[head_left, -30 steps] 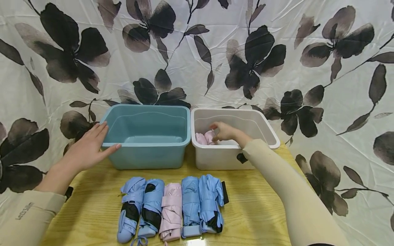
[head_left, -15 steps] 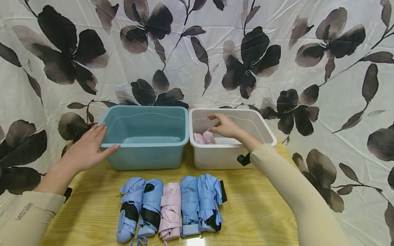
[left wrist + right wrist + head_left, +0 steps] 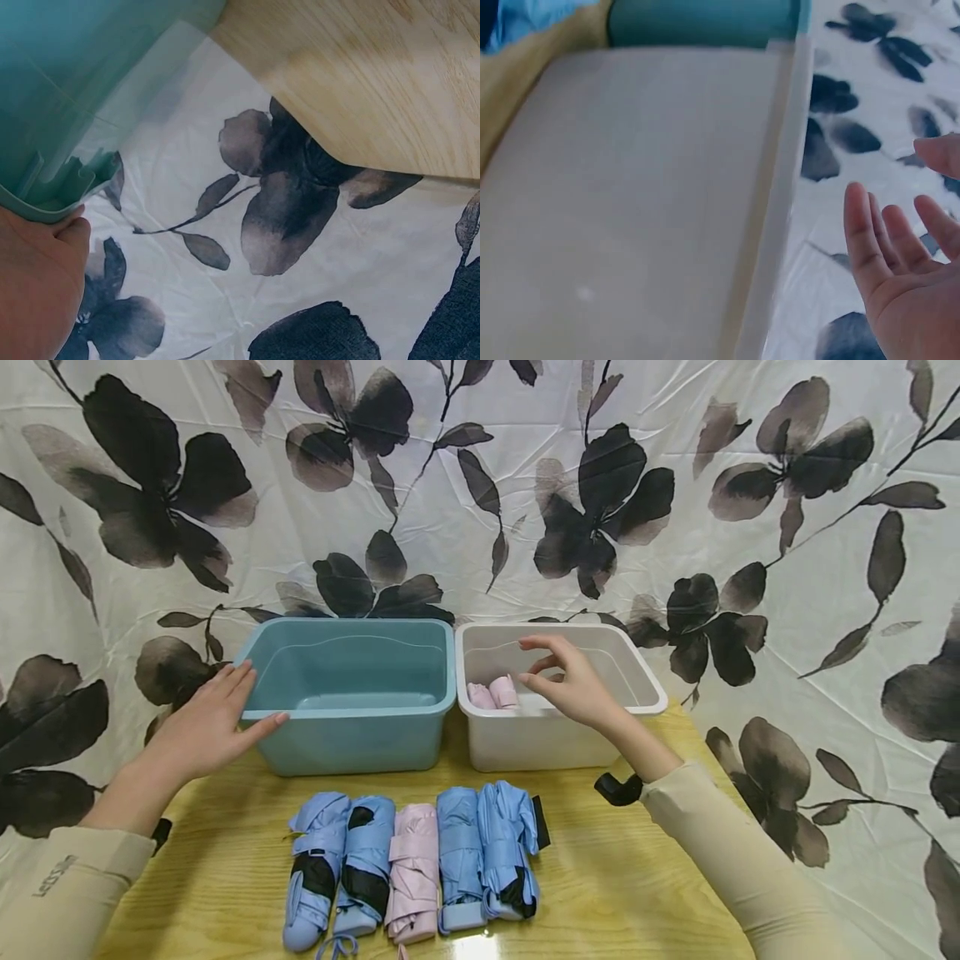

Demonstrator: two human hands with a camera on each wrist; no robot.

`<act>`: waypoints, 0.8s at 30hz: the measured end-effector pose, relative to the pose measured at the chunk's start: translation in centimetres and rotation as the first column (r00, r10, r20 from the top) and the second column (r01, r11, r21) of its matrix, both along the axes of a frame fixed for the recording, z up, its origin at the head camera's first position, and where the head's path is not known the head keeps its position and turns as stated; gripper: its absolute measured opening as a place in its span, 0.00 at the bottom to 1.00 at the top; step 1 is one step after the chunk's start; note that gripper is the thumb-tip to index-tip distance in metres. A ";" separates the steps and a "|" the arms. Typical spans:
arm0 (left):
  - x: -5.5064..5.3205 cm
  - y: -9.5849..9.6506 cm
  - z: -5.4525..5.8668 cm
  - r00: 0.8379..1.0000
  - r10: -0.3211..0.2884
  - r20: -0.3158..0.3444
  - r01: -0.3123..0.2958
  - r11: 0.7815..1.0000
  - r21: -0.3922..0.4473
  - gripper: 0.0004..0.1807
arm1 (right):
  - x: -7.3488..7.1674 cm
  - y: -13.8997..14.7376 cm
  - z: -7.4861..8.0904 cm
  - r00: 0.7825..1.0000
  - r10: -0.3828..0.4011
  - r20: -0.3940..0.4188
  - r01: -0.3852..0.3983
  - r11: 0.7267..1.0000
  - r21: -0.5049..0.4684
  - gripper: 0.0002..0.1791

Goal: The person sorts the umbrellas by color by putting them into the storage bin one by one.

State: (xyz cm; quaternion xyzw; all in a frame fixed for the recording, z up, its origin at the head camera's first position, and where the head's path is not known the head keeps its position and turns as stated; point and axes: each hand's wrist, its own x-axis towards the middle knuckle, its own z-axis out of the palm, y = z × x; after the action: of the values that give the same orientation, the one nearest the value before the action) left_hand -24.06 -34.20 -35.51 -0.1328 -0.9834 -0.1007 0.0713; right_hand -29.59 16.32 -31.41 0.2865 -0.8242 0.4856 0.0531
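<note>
My left hand (image 3: 206, 722) lies at the left rim of the teal bin (image 3: 352, 714), fingers straight; the left wrist view shows the hand right at that bin's edge. Over the near side of the white bin (image 3: 555, 739) hangs my right hand (image 3: 572, 683), thumb and fingers apart, nothing between them. Two pink folded umbrellas (image 3: 504, 692) sit at the left end inside the white bin. In front of the bins is a row of folded umbrellas: a pink one (image 3: 414, 872) in the middle, with blue ones (image 3: 315, 868) to its left and more blue ones (image 3: 461, 856) to its right.
The two bins stand side by side on a yellow wood-grain table (image 3: 615, 868). A white floral cloth (image 3: 480, 527) hangs behind and along both sides. A black tag (image 3: 541, 821) sticks out from the rightmost blue umbrella.
My right hand has lifted from the pink umbrellas in the white bin and drawn back towards me and slightly right, with nothing in it. The left hand has stayed at the teal rim.
</note>
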 end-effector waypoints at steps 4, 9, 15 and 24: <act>0.0 -0.2 -0.1 1.000 0.001 -0.001 -0.001 1.000 0.008 0.55 | 2.4 0.2 -0.4 1.000 0.004 -0.023 -0.005 0.998 -0.060 0.27; -0.1 -0.2 -0.2 1.000 -0.004 0.001 0.004 1.000 0.012 0.55 | 5.2 0.5 -1.9 1.000 0.024 0.007 -0.023 0.993 -0.113 0.27; 0.0 -0.1 0.0 1.000 0.000 0.011 0.000 1.000 0.005 0.55 | 7.5 0.4 -5.3 1.000 0.016 -0.015 -0.017 0.998 -0.061 0.28; -0.1 -0.1 -0.1 1.000 0.000 -0.002 0.000 1.000 0.002 0.55 | 10.2 -0.5 -10.2 1.000 0.002 -0.026 0.004 0.972 0.236 0.35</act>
State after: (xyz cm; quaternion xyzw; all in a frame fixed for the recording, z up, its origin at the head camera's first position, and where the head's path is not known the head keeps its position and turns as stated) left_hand -24.13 -34.26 -35.59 -0.1328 -0.9833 -0.1013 0.0722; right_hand -19.35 15.82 -41.66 0.2966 -0.8755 0.3803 0.0298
